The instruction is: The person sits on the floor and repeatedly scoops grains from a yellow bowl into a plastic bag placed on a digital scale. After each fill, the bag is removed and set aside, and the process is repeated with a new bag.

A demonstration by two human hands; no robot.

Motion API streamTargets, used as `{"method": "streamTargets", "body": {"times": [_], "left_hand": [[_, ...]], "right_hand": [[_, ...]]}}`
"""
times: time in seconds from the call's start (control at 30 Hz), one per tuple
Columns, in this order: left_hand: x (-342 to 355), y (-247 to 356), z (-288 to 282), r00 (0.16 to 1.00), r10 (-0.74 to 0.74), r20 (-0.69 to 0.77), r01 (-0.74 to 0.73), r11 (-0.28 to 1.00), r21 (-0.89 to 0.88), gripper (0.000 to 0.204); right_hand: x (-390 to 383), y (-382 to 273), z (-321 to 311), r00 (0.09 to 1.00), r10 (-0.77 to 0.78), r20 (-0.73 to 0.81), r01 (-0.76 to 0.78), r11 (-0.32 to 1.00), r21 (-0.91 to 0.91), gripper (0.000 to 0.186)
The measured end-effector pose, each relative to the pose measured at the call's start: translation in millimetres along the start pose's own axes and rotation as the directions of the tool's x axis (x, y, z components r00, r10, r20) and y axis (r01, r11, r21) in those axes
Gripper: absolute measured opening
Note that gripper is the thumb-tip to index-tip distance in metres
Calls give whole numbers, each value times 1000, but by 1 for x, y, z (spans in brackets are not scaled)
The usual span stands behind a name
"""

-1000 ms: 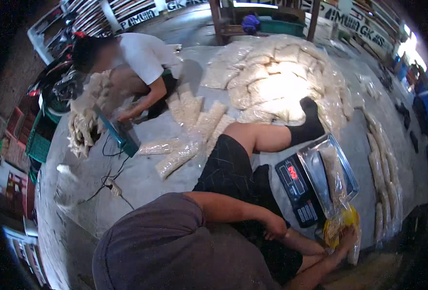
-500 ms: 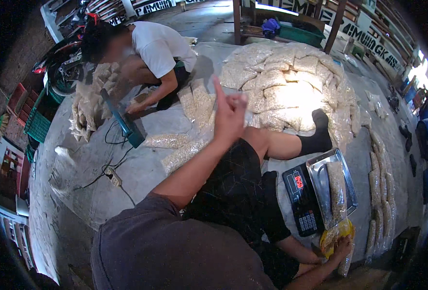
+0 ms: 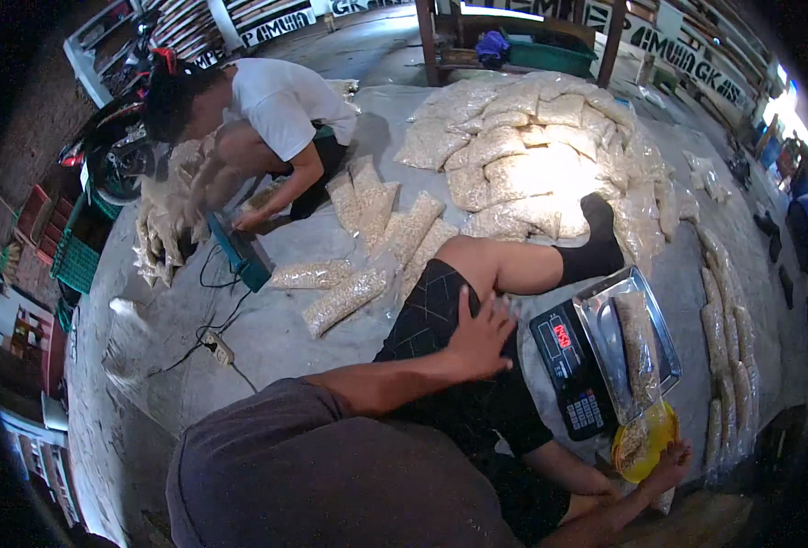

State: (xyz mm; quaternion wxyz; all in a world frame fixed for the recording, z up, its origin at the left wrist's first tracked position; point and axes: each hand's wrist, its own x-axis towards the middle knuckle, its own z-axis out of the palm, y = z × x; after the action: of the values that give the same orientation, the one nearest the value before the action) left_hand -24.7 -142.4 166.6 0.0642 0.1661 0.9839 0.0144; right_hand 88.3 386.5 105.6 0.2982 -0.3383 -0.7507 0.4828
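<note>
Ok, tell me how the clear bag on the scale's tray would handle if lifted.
The bag would probably sag somewhat, being plastic filled with small pale pieces. Its glossy surface may feel slippery; its long, rounded shape could roll on the metal tray.

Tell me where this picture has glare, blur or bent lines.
Head view: glare washes out part of the pile of bags; also in the head view, the fingertips of the left hand look slightly blurred; and toward that view's rim, the slatted wall bends with the fisheye, while the corners fall to black.
</note>
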Motion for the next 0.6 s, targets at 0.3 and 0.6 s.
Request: {"method": "streamTargets", "body": {"times": [0.3,0.6], "left_hand": [[-45,106,-1,677,286,678,-248,956,-156,103],[60,259,-38,474,880,4,-631,343,-696,79]], "right_hand": [[-13,-59,15,990,-76,121,59,988,140,47],[19,14,-22,967,182,180,-192,981,40,49]]}}
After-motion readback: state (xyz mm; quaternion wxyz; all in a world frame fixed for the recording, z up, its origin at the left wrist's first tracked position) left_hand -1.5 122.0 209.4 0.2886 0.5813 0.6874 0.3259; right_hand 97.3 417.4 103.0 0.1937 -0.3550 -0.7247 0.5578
